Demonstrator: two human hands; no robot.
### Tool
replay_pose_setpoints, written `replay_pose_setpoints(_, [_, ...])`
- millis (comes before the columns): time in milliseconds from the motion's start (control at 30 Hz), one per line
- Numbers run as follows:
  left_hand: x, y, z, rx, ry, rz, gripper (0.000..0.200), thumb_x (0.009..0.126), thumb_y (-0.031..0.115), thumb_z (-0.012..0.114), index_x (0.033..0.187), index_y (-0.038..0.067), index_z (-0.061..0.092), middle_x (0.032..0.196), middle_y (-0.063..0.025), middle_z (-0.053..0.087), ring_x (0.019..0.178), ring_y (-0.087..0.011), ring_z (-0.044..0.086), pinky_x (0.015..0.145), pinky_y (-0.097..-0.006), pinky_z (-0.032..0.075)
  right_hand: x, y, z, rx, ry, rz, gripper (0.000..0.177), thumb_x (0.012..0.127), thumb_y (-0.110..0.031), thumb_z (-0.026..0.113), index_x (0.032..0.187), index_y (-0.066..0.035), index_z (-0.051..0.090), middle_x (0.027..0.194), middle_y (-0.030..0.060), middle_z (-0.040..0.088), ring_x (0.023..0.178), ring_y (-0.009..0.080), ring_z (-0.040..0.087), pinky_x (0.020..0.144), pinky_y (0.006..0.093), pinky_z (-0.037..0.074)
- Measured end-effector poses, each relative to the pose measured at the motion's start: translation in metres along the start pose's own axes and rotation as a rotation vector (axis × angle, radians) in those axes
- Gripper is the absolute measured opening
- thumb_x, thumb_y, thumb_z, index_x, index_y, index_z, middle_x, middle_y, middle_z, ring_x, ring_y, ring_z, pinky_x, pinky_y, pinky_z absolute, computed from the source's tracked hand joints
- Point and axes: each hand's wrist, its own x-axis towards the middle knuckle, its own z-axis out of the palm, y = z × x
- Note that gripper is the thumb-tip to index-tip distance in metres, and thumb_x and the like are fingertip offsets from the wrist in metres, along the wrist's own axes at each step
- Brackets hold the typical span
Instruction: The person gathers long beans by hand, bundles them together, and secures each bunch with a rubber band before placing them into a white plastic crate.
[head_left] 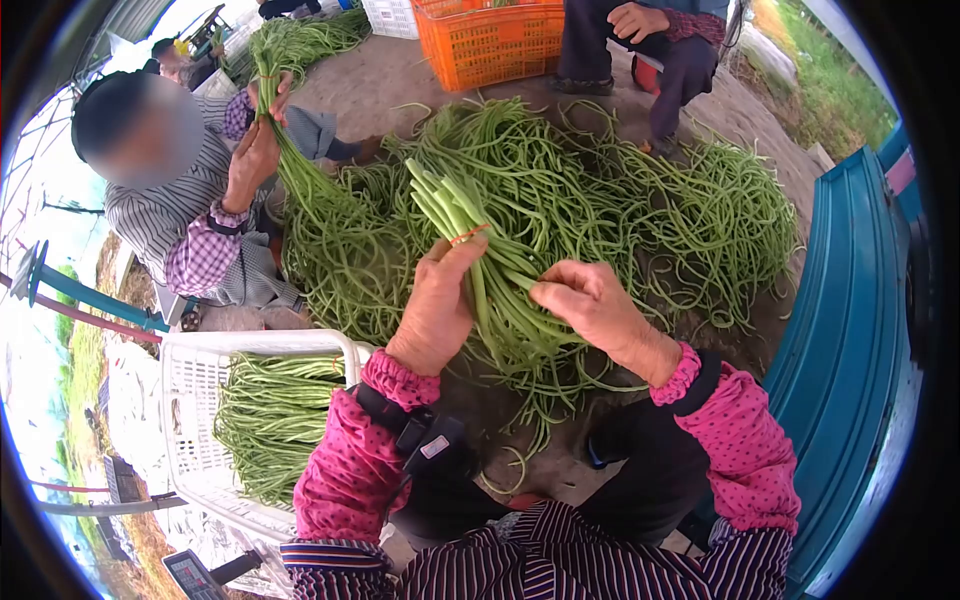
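A bundle of long green beans (510, 290) hangs in front of me, with an orange-red band (468, 234) around its upper part. My left hand (437, 305) is wrapped round the bundle at the band, thumb on top. On the bundle's right side my right hand (600, 312) pinches some of the beans between thumb and fingers. The bean ends stick up above the band, and the lower part spreads out over the large pile of loose beans (560, 170) on the ground.
A white crate (185, 400) with beans stands at my left. Beside it a person (190, 220) holds another bean bundle (275, 120). An orange crate (490, 45) and a seated person (640, 60) are beyond the pile. Blue metal panels (835, 350) run along the right.
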Motion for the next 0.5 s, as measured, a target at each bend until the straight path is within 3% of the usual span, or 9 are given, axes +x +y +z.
replay_pose_setpoints(67, [-0.003,-0.003,0.007,0.029,0.084,-0.004,0.026,0.092,0.018,0.057,0.114,0.004,0.056,0.104,-0.0070,0.063,0.095,-0.0197,0.062,0.083,-0.0340,0.052,0.000,0.004,0.002,-0.079,-0.083,-0.028,0.033,0.090,-0.027,0.061,0.084,0.005,0.061,0.062,0.0044,0.055,0.056,0.0106,0.050,0.053,0.0296,0.042])
replay_pose_setpoints(167, [0.010,-0.015,-0.011,0.112,0.087,0.066,0.023,0.092,0.021,0.058,0.108,0.004,0.057,0.099,-0.0079,0.064,0.091,-0.0212,0.063,0.081,-0.0341,0.053,-0.002,-0.002,0.009,-0.157,-0.069,-0.117,0.030,0.092,-0.024,0.057,0.083,0.005,0.059,0.061,0.0130,0.055,0.054,0.0198,0.053,0.052,0.0345,0.042])
replay_pose_setpoints(200, [0.014,-0.019,-0.016,0.140,0.088,0.089,0.023,0.092,0.022,0.058,0.107,0.004,0.057,0.098,-0.0082,0.064,0.090,-0.0218,0.063,0.080,-0.0341,0.053,-0.003,0.002,0.013,-0.216,-0.022,-0.192,0.028,0.094,-0.020,0.054,0.081,0.005,0.056,0.062,0.0207,0.055,0.054,0.0327,0.056,0.052,0.0401,0.042])
replay_pose_setpoints(233, [0.019,-0.021,-0.021,0.169,0.088,0.112,0.022,0.092,0.022,0.058,0.105,0.004,0.057,0.097,-0.0085,0.064,0.088,-0.0223,0.063,0.079,-0.0342,0.053,-0.004,0.000,0.014,-0.263,-0.015,-0.216,0.028,0.093,-0.020,0.054,0.081,0.004,0.055,0.062,0.0214,0.055,0.055,0.0348,0.056,0.052,0.0414,0.042])
replay_pose_setpoints(333, [0.022,-0.008,-0.027,-0.105,0.127,-0.017,0.022,0.092,0.024,0.058,0.101,0.004,0.057,0.094,-0.0099,0.064,0.084,-0.0249,0.063,0.076,-0.0373,0.054,-0.011,0.001,0.018,-0.379,0.003,-0.275,0.027,0.092,-0.019,0.054,0.078,0.003,0.052,0.064,0.0236,0.056,0.058,0.0414,0.056,0.052,0.0459,0.042])
replay_pose_setpoints(433, [0.021,0.001,-0.022,-0.286,0.172,-0.067,0.019,0.093,0.023,0.057,0.098,0.005,0.055,0.091,-0.0112,0.063,0.079,-0.0268,0.062,0.071,-0.0401,0.055,-0.015,-0.008,0.012,-0.378,-0.023,-0.226,0.027,0.092,-0.019,0.054,0.078,0.003,0.052,0.064,0.0237,0.056,0.058,0.0413,0.056,0.051,0.0460,0.042])
replay_pose_setpoints(500, [0.020,-0.001,-0.023,-0.332,0.159,-0.050,0.019,0.094,0.023,0.056,0.098,0.005,0.055,0.091,-0.0113,0.063,0.079,-0.0268,0.062,0.072,-0.0393,0.055,-0.020,-0.013,0.007,-0.349,-0.040,-0.185,0.027,0.092,-0.020,0.056,0.080,0.003,0.053,0.061,0.0198,0.055,0.052,0.0332,0.055,0.049,0.0403,0.041])
